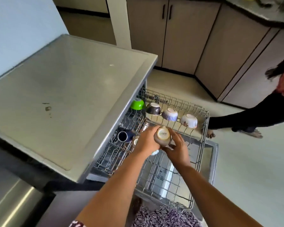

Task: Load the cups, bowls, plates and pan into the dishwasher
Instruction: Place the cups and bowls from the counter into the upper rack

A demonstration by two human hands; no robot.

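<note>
Both hands meet over the pulled-out upper rack (202,145) of the dishwasher, holding a brown cup (163,136) upside down, its pale base with printed lettering facing up. The left hand (147,141) wraps around the cup's left side with curled fingers, and the right hand (179,147) grips its right and lower side, so the cup sits between the two palms just above the rack's wires near the middle. Along the rack's far edge four bowls rest inverted in a row: a green bowl (137,104) partly under the counter (64,99), then a dark bowl (153,108), a blue-patterned bowl (170,114) and a white bowl (189,121) nearest the rack's right corner. On the left side of the rack, tucked under the counter's edge, a dark blue mug (124,136) lies on its side with its opening facing the camera. Another person's leg and sandalled foot (254,133) stand on the floor beyond the rack to the right.
</note>
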